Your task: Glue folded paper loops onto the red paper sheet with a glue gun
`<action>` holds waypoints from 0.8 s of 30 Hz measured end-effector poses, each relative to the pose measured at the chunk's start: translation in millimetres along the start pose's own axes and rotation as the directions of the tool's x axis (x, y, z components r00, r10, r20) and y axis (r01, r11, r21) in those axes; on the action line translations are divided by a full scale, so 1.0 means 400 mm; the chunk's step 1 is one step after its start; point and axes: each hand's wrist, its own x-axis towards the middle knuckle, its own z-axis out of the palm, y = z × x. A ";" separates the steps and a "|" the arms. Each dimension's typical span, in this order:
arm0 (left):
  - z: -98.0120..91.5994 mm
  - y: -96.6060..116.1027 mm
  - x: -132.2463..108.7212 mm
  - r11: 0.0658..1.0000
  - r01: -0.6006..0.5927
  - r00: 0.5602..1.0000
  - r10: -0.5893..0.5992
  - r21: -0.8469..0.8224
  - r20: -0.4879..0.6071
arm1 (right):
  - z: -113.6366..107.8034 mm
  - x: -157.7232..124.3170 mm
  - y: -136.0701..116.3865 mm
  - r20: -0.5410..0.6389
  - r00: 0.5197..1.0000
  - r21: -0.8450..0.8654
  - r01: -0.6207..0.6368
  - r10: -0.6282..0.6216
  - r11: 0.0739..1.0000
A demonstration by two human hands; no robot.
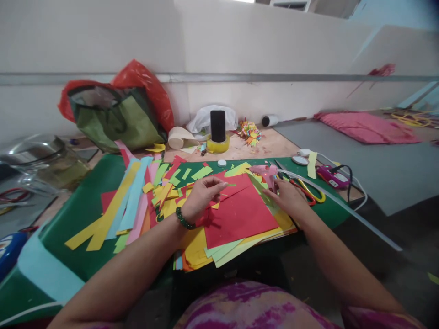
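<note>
My left hand (202,196), with a green bead bracelet on the wrist, pinches a small green paper strip (230,184) over a red paper sheet (236,212). That sheet tops a stack of yellow, green and orange sheets (219,251). My right hand (290,198) rests beyond the stack's right edge, its fingers curled at the handle of a pink glue gun (265,172). Scissors with red and yellow handles (310,189) lie just right of that hand.
Long paper strips (126,203) lie across the green mat (72,219). A phone stands on a yellow tape roll (218,137), near a red and green bag (116,114). A purple device (332,177) sits right; a glass jar (44,162) sits left.
</note>
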 end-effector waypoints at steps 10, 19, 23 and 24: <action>0.011 -0.016 -0.001 1.000 0.009 1.000 -0.009 0.014 -0.012 | 0.010 -0.010 0.009 0.028 0.997 0.099 -0.072 0.070 0.992; 0.020 -0.012 -0.009 1.000 0.024 1.000 -0.024 0.001 -0.015 | -0.016 -0.047 -0.019 -0.158 0.987 0.058 -0.026 0.035 0.998; 0.024 -0.016 -0.010 0.999 0.030 1.000 -0.030 -0.033 -0.007 | -0.021 -0.118 -0.088 -0.330 0.909 0.449 0.388 -0.255 0.805; 0.026 -0.017 -0.011 0.999 0.029 1.000 -0.030 -0.038 -0.007 | -0.020 -0.132 -0.111 -0.348 0.889 0.497 0.445 -0.298 0.745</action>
